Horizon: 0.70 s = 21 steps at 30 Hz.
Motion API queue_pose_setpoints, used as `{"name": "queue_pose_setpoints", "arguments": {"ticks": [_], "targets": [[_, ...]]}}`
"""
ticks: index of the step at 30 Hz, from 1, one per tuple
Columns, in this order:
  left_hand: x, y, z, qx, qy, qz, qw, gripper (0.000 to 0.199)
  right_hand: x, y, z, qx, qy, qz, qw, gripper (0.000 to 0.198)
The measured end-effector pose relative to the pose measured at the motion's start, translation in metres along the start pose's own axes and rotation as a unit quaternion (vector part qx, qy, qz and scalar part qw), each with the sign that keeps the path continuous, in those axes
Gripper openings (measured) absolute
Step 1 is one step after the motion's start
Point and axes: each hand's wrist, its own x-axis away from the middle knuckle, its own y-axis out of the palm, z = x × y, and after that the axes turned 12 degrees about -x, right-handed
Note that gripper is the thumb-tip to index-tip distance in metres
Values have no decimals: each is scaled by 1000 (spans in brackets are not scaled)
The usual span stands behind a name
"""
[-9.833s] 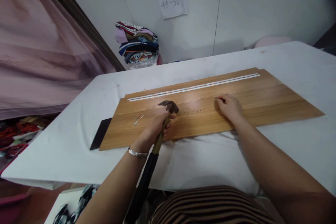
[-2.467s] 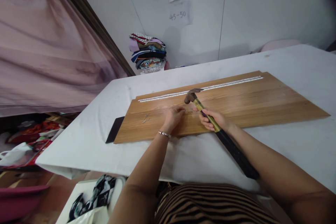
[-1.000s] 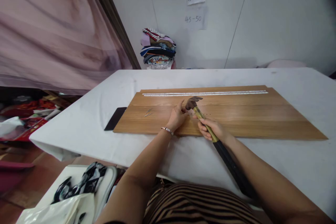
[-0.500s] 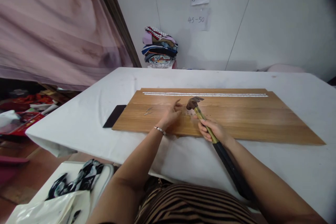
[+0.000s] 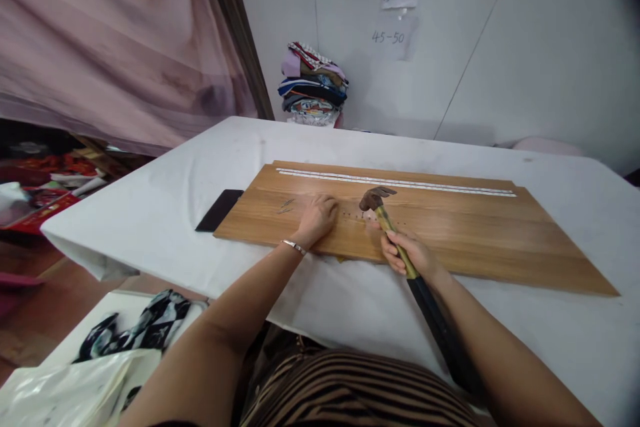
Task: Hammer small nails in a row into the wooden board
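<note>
My right hand [image 5: 407, 255] is wrapped round the yellow part of a claw hammer's handle; the long black grip runs back beneath my forearm. The rusty head of the claw hammer [image 5: 373, 199] hangs just above the wooden board [image 5: 475, 233], close to an upright nail [image 5: 363, 215]. A row of small dark nail heads or holes shows along the board there. My left hand [image 5: 319, 219] rests on the board to the left of the row, fingers loosely bent and nothing visible in them. Several loose nails [image 5: 286, 207] lie left of it.
Two white measuring strips [image 5: 395, 182] run along the board's far edge. A black flat piece [image 5: 220, 210] lies at its left on the white-covered table [image 5: 175, 207]. Folded cloths [image 5: 314, 85] are stacked at the wall. A stool with a patterned cloth [image 5: 155, 323] stands lower left.
My left hand has moved from beside the nail, left and down onto the board. The hammer stays near the nail in my right hand. The view has tilted slightly.
</note>
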Motion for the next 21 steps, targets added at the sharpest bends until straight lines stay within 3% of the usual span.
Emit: {"name": "queue_pose_setpoints", "arguments": {"ticks": [21], "targets": [[1, 2, 3, -71, -6, -27, 997, 22, 0, -1, 1, 11, 23, 18, 1000, 52]]}}
